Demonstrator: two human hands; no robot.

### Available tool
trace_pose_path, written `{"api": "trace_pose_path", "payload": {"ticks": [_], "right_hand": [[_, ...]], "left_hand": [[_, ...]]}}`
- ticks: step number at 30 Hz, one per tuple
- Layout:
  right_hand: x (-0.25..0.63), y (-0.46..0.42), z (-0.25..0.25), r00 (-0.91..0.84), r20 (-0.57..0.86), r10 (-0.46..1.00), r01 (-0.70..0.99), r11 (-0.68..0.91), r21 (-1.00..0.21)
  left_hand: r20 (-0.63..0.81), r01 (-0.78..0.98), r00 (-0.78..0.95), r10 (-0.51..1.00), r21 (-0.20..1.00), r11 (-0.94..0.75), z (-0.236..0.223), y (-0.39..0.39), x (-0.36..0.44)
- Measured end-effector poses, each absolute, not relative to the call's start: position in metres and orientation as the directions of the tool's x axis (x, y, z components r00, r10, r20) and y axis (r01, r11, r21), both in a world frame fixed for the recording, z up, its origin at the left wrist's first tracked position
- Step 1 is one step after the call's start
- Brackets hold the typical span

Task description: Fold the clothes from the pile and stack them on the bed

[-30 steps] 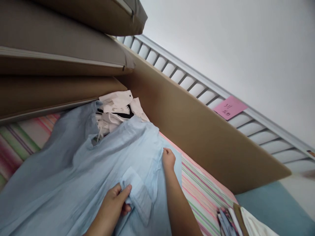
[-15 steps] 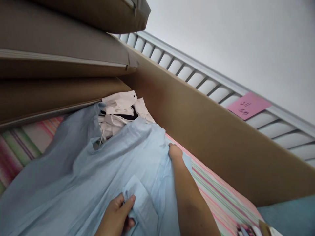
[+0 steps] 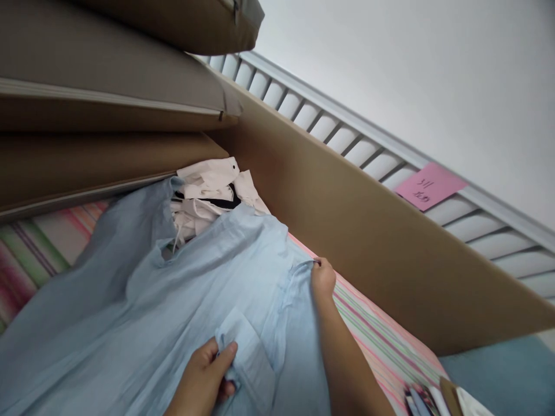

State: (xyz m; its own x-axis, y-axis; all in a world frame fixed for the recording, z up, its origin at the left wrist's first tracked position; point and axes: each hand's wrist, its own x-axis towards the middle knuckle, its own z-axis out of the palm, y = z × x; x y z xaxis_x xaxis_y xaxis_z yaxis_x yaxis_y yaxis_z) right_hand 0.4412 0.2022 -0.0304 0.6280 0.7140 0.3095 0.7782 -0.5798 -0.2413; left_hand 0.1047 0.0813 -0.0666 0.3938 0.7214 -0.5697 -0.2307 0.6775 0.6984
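A pale blue shirt [image 3: 143, 300] lies spread over a striped, many-coloured bedsheet [image 3: 373, 335]. My left hand [image 3: 208, 375] pinches the shirt's chest pocket near the bottom of the view, thumb on top of the cloth. My right hand [image 3: 323, 278] is closed on the shirt's right edge, holding a fold of fabric beside the brown board. Both forearms reach in from the bottom edge.
A crumpled white garment with a black band [image 3: 212, 193] lies beyond the shirt's collar. Brown cushions [image 3: 108, 98] are stacked at upper left. A brown board [image 3: 368, 231] runs along a white slatted rail bearing a pink sticky note [image 3: 429, 186]. Folded clothes [image 3: 437, 401] sit at lower right.
My right hand has slid rightward along the shirt to its edge and now pinches it, drawing the fabric out. My left hand stays on the pocket.
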Motion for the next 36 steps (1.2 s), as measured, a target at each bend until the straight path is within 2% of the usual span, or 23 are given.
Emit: {"api": "trace_pose_path", "payload": {"ticks": [6, 12, 15, 19, 22, 24, 26, 27, 29, 31, 32, 34, 36], "right_hand": [[0.428, 0.222, -0.046, 0.634, 0.229, 0.738, 0.767, -0.562, -0.310], [0.407, 0.225, -0.063, 0.578, 0.113, 0.808, 0.777, -0.503, -0.378], [0.400, 0.223, -0.050, 0.537, 0.061, 0.842, 0.780, -0.467, -0.417], [0.362, 0.201, -0.015, 0.491, 0.079, 0.867, 0.774, -0.394, -0.496], [0.305, 0.152, 0.009, 0.305, -0.037, 0.952, 0.741, -0.261, -0.619], [0.267, 0.113, 0.018, 0.041, -0.167, 0.985, 0.666, -0.152, -0.730], [0.239, 0.081, 0.022, -0.045, -0.155, 0.987, 0.671, -0.085, -0.736], [0.231, 0.070, 0.022, -0.020, -0.123, 0.992, 0.693, -0.075, -0.717], [0.224, 0.060, 0.021, 0.079, -0.056, 0.995, 0.710, -0.095, -0.697], [0.225, 0.062, 0.025, 0.142, -0.013, 0.990, 0.709, -0.111, -0.696], [0.226, 0.065, 0.030, 0.149, 0.014, 0.989, 0.724, -0.099, -0.682], [0.227, 0.072, 0.045, 0.120, 0.074, 0.990, 0.785, -0.049, -0.618], [0.223, 0.078, 0.067, 0.071, 0.092, 0.993, 0.845, -0.010, -0.535]], "left_hand": [[-0.573, -0.236, 0.316, 0.756, 0.724, 0.648, -0.064, 0.080, 0.108], [-0.577, -0.197, 0.390, 0.718, 0.709, 0.677, -0.065, 0.082, 0.105], [-0.574, -0.209, 0.356, 0.737, 0.720, 0.662, -0.063, 0.082, 0.105], [-0.534, -0.228, 0.341, 0.774, 0.752, 0.619, -0.050, 0.082, 0.102], [-0.495, -0.238, 0.342, 0.798, 0.776, 0.584, -0.038, 0.083, 0.096], [-0.455, -0.247, 0.358, 0.815, 0.796, 0.552, -0.032, 0.085, 0.093], [-0.407, -0.255, 0.371, 0.835, 0.820, 0.512, -0.025, 0.085, 0.089], [-0.387, -0.253, 0.351, 0.853, 0.838, 0.484, -0.021, 0.083, 0.087], [-0.302, -0.216, 0.241, 0.922, 0.910, 0.354, -0.014, 0.074, 0.083], [-0.048, -0.115, 0.168, 0.985, 0.991, 0.068, -0.008, 0.055, 0.081], [0.130, -0.055, 0.215, 0.968, 0.991, -0.121, -0.008, 0.041, 0.081], [0.431, -0.009, 0.471, 0.770, 0.875, -0.484, -0.013, 0.007, 0.085], [0.534, -0.065, 0.724, 0.437, 0.683, -0.728, -0.027, -0.028, 0.093]]}}
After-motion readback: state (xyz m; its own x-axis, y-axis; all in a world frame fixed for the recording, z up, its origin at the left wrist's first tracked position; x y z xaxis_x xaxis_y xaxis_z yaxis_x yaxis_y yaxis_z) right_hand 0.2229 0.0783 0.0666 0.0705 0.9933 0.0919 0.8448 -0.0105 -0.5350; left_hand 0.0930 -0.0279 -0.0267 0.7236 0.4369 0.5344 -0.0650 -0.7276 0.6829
